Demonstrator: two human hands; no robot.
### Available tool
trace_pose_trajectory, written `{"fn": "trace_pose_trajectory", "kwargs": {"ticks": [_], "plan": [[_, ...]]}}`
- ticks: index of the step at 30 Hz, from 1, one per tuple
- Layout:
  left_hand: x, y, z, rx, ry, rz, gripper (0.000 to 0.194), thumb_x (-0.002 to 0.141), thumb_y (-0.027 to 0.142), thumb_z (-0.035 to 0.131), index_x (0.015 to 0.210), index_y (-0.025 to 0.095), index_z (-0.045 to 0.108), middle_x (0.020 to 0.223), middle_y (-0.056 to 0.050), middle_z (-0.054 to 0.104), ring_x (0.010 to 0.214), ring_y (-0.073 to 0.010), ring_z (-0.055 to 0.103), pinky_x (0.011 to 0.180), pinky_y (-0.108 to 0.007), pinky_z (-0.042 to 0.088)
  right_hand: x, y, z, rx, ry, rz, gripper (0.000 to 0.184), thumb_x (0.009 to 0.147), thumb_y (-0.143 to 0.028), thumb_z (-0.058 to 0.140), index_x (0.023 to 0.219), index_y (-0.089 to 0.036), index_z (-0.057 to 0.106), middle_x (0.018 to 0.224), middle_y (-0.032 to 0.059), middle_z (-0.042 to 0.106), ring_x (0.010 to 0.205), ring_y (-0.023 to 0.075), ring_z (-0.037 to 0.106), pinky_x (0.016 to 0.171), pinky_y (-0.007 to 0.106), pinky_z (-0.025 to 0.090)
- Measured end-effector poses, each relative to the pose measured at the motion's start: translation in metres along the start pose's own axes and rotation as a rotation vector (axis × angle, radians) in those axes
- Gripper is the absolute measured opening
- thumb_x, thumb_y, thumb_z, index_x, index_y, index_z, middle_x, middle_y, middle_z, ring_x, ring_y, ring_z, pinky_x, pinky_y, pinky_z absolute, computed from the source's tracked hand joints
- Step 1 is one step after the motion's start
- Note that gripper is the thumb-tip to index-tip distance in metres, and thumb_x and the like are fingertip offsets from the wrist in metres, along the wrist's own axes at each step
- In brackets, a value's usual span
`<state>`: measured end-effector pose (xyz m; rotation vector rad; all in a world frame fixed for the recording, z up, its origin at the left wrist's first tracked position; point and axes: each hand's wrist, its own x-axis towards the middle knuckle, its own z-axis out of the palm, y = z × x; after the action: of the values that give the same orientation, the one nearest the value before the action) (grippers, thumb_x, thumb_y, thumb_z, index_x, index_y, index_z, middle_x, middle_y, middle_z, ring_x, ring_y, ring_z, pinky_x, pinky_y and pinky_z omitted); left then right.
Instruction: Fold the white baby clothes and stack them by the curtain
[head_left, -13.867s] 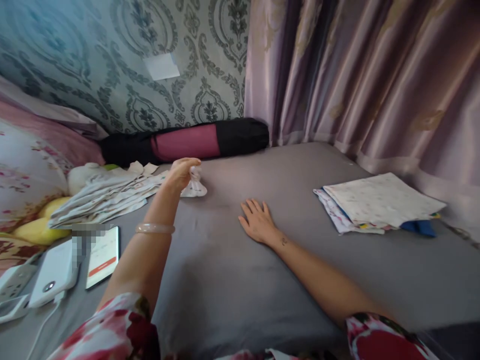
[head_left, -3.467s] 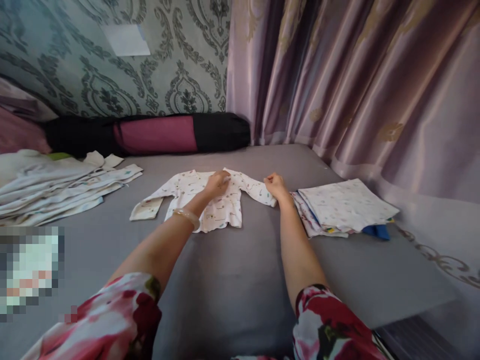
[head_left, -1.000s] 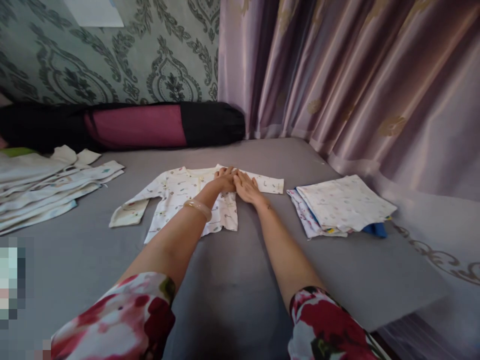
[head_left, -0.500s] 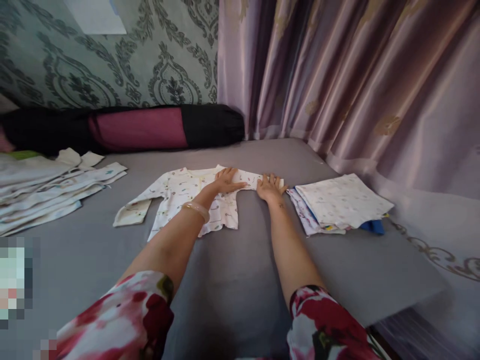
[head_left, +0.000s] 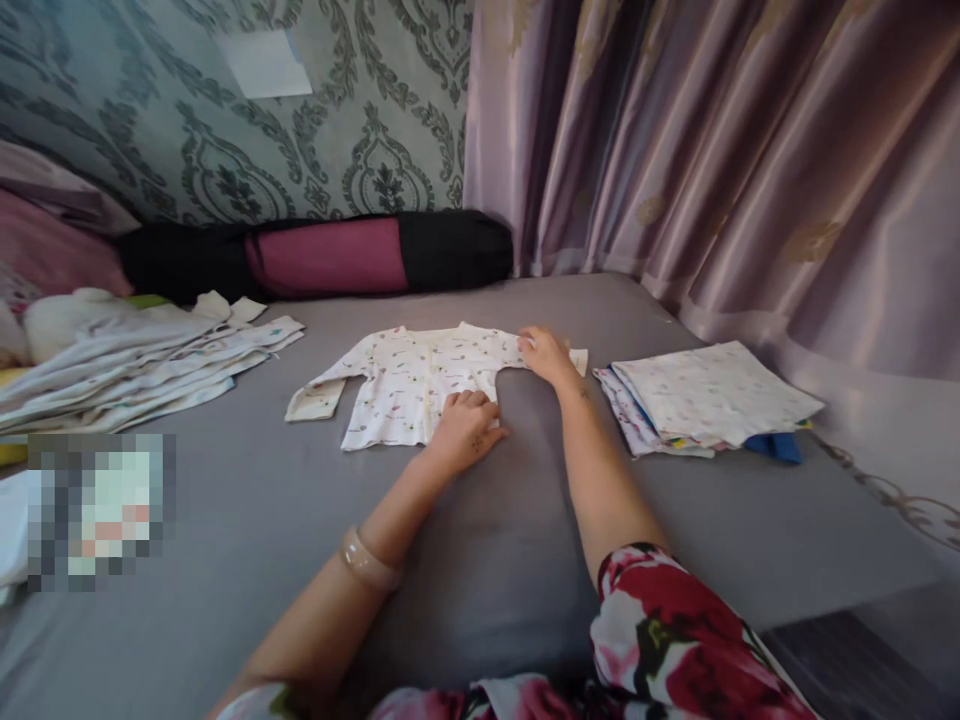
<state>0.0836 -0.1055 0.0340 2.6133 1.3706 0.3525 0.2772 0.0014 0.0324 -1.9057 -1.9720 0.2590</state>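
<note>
Left hand (head_left: 468, 432): resting palm-down over the lower right front of a white long-sleeved fabric shirt with a small coloured print (head_left: 394, 385), fingers loosely bending, not clenching.
Right hand (head_left: 550, 356): sitting over the shirt's right sleeve (head_left: 505, 350), fingers bending; can't tell if they're pinching cloth.
Shirt: lying spread on the plain grey fabric bedsheet (head_left: 285, 560), neckline facing away from the person.
Left sleeve (head_left: 319, 398): angling outward, neither hand touching it.
Folded stack of pale printed cloth (head_left: 720, 390): sitting just beside the right cuff (head_left: 579, 361).
Layered pile of whitish garments (head_left: 169, 365): lying well left.
Shirt step: looks like straightening and flattening; no sleeve crossing the body yet.
Shirt next: probably calling for right sleeve going inward, left hand steadying the front.
</note>
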Motion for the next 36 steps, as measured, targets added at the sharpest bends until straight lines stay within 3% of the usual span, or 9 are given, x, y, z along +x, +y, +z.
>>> {"fn": "trace_pose_trajectory", "kwargs": {"ticks": [4,9,13,19,26,36], "plan": [[-0.010,0.009,0.010,0.075,0.015,-0.070,0.027,0.085,0.043,0.061,0.103,0.022,0.062,0.107,-0.009,0.064,0.103,-0.0275,0.054,0.088,-0.041,0.038,-0.004,-0.013,0.002,0.063,-0.150,-0.228,0.025,0.087,-0.018,0.052,0.105,-0.022,0.069,0.113,0.0044,0.068,0.104,0.0194,0.059,0.096,0.033,0.039],[-0.013,0.008,0.015,0.096,0.051,-0.073,0.015,0.085,0.032,0.056,0.094,0.020,0.061,0.099,-0.009,0.066,0.098,-0.0264,0.058,0.091,-0.042,0.036,-0.008,-0.018,0.013,-0.011,-0.210,-0.248,0.034,0.080,-0.007,0.049,0.102,-0.023,0.070,0.114,0.0045,0.066,0.109,0.0209,0.055,0.097,0.035,0.037],[-0.014,0.008,0.016,0.115,0.073,-0.057,0.012,0.082,0.026,0.055,0.089,0.019,0.063,0.096,-0.010,0.066,0.097,-0.0262,0.059,0.093,-0.043,0.035,-0.008,-0.016,0.019,-0.022,-0.175,-0.251,0.035,0.085,-0.009,0.044,0.106,-0.023,0.069,0.116,0.0058,0.064,0.112,0.0221,0.053,0.098,0.038,0.036],[-0.011,0.008,0.017,0.109,0.112,-0.008,0.022,0.091,0.025,0.044,0.085,0.019,0.064,0.093,-0.009,0.069,0.091,-0.0232,0.062,0.095,-0.043,0.035,-0.004,-0.012,0.023,-0.037,-0.139,-0.255,0.035,0.092,-0.011,0.040,0.105,-0.024,0.070,0.116,0.0058,0.064,0.115,0.0228,0.050,0.099,0.038,0.033],[-0.005,0.014,0.025,-0.250,0.244,-0.006,0.026,0.097,0.028,0.038,0.097,0.022,0.064,0.097,-0.006,0.070,0.093,-0.0180,0.063,0.090,-0.035,0.044,-0.005,-0.012,0.023,-0.025,-0.056,-0.260,0.039,0.094,-0.010,0.037,0.105,-0.025,0.071,0.117,0.0054,0.063,0.114,0.0222,0.050,0.097,0.036,0.033],[0.001,0.014,0.033,-0.207,0.142,0.129,0.027,0.096,0.025,0.040,0.092,0.020,0.067,0.095,-0.007,0.067,0.094,-0.0193,0.058,0.088,-0.032,0.047,-0.002,-0.009,0.026,-0.024,-0.054,-0.238,0.042,0.093,-0.009,0.037,0.106,-0.026,0.073,0.117,0.0045,0.064,0.112,0.0213,0.051,0.098,0.034,0.033]]}}
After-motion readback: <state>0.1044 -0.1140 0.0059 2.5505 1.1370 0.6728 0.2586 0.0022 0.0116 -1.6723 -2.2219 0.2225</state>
